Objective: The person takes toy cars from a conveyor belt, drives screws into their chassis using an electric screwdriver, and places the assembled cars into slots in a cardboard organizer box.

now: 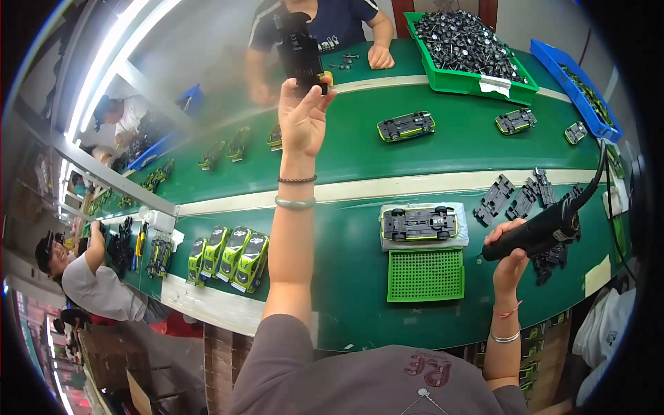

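Left hand [303, 117] raised, fingers seemingly gripping; right hand [510, 259] clenched low.

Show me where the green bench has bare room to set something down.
Bare green lies between the row of finished toy cars and the upturned car on its pad, also left of the green mesh tray. It is crowded around the right hand, where black chassis plates lie scattered.

Single head-worn fisheye, looking steeply down and forward over the green felt-covered tabletop [360, 290], close range; edges bend at rim.
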Demonstrator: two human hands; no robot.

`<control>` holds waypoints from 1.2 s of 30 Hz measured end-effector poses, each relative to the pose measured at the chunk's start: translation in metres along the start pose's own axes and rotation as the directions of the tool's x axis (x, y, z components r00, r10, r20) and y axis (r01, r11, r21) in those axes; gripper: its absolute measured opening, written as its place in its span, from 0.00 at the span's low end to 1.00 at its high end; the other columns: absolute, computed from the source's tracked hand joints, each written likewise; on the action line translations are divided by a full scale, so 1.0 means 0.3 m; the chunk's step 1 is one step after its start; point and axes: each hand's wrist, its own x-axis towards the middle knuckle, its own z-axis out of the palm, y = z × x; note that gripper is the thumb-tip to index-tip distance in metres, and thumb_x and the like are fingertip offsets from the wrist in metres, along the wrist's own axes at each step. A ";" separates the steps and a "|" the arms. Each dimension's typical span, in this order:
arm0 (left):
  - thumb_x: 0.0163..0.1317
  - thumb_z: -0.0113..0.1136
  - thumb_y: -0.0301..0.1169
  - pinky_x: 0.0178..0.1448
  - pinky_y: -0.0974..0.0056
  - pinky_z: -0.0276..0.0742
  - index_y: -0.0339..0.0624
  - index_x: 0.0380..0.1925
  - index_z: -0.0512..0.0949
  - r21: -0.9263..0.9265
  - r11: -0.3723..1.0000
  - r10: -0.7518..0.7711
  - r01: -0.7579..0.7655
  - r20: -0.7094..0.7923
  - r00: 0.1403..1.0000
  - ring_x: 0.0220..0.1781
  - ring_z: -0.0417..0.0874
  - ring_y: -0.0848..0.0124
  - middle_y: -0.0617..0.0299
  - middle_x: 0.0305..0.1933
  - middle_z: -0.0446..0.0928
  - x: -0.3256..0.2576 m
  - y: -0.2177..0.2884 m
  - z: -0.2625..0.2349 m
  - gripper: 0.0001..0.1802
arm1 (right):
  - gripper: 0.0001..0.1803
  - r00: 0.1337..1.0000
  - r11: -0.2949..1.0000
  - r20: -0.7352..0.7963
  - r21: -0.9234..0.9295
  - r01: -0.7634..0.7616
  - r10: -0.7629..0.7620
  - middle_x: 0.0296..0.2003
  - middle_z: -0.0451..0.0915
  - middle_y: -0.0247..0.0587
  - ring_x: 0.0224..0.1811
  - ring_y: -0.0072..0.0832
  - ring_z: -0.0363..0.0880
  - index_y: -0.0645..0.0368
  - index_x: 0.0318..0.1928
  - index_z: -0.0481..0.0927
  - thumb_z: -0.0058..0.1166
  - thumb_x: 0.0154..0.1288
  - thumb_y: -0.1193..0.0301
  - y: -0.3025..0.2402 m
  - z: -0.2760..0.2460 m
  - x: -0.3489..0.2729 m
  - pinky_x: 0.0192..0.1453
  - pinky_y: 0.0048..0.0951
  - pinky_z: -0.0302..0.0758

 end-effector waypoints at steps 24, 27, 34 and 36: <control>0.53 0.57 0.17 0.41 0.66 0.78 0.42 0.34 0.66 0.537 0.841 0.176 -0.075 -0.139 0.975 0.39 0.80 0.67 0.54 0.38 0.77 0.015 -0.088 -0.086 0.13 | 0.38 1.000 1.000 0.008 -0.029 0.012 -0.011 0.27 0.70 0.38 0.29 0.24 0.71 0.59 0.40 0.62 0.47 0.50 0.34 -0.001 -0.002 0.007 0.36 0.23 0.68; 0.46 0.62 0.20 0.40 0.64 0.74 0.40 0.30 0.68 0.982 -0.043 0.280 -0.185 0.190 0.941 0.35 0.78 0.62 0.56 0.35 0.75 -0.002 -0.154 -0.224 0.13 | 0.38 1.000 1.000 0.008 -0.011 0.014 -0.014 0.27 0.70 0.38 0.29 0.24 0.71 0.59 0.40 0.62 0.47 0.50 0.34 -0.002 -0.003 0.009 0.35 0.23 0.67; 0.44 0.67 0.30 0.52 0.56 0.70 0.41 0.32 0.75 0.914 -0.309 -0.195 -0.263 0.210 0.958 0.48 0.70 0.54 0.53 0.45 0.72 -0.083 -0.222 -0.368 0.15 | 0.38 1.000 1.000 0.001 0.003 0.012 -0.012 0.26 0.69 0.36 0.29 0.22 0.70 0.60 0.39 0.62 0.48 0.51 0.35 -0.009 0.007 0.008 0.33 0.21 0.66; 0.45 0.67 0.31 0.52 0.56 0.70 0.41 0.32 0.76 0.907 -0.330 -0.157 -0.262 0.220 0.963 0.49 0.70 0.55 0.53 0.45 0.72 -0.078 -0.217 -0.357 0.14 | 0.38 1.000 1.000 -0.013 0.015 0.010 -0.009 0.26 0.69 0.36 0.28 0.22 0.70 0.60 0.39 0.62 0.48 0.51 0.35 -0.009 0.008 0.005 0.32 0.21 0.66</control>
